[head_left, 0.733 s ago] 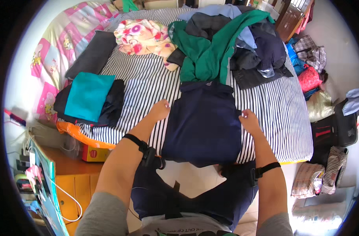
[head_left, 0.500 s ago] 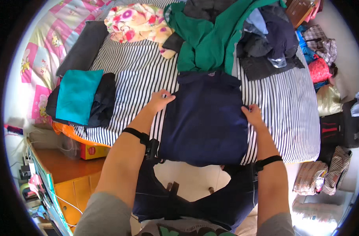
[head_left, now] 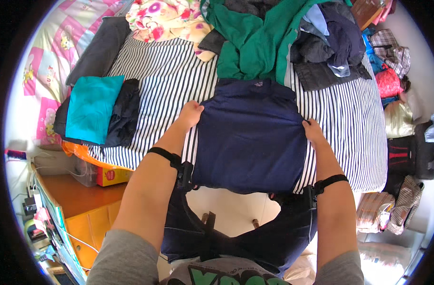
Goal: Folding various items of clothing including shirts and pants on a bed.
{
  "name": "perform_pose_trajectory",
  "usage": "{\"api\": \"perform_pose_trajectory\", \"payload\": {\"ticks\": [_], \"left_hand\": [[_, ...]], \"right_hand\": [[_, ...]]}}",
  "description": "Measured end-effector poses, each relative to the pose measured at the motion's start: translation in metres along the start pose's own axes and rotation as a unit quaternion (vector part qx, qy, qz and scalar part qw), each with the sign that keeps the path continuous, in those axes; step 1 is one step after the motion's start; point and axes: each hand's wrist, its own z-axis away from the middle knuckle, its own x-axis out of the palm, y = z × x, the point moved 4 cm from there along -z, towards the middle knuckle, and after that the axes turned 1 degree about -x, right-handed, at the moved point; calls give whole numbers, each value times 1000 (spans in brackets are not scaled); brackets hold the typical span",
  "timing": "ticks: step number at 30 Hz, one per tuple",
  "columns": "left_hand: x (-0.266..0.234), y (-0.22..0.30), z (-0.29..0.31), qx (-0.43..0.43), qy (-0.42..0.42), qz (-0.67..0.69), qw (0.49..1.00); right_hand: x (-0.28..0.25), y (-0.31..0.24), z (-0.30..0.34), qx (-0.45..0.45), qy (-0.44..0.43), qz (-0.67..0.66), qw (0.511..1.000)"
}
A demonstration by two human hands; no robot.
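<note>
A navy blue garment (head_left: 250, 140), folded into a broad rectangle, lies at the front of the bed; its exact kind does not show. On its left edge my left hand (head_left: 192, 115) is closed, pinching the cloth near the upper corner. Opposite, my right hand (head_left: 313, 131) pinches the right edge between thumb and fingers. The cloth is stretched between both hands, with a few soft creases across it. Its far end meets a spread green garment (head_left: 252, 52), and its near edge hangs at the bed's front, by my knees.
A striped sheet (head_left: 164, 71) covers the bed. At the left lie a folded teal cloth (head_left: 94, 109) on black clothing and a rolled dark grey cloth (head_left: 96, 50). A floral blanket (head_left: 167, 19) and dark clothes (head_left: 331, 42) lie at the back. A wooden cabinet (head_left: 91, 228) stands front left.
Both hands have closed on the garment's edges and moved slightly apart, drawing its upper part wider. The right hand has shifted right. The whole view has tilted slightly.
</note>
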Motion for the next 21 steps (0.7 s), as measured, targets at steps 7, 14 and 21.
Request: {"api": "perform_pose_trajectory", "payload": {"ticks": [7,14,21], "left_hand": [[11,22,5,30,-29,-81,996],[0,41,-14,78,-69,-294,950],[19,111,9,357,9,-173,918]], "right_hand": [[-8,-18,6,5,-71,107,992],[-20,-85,-1,-244,119,65,960],[-10,-124,-5,-347,96,97,928]]}}
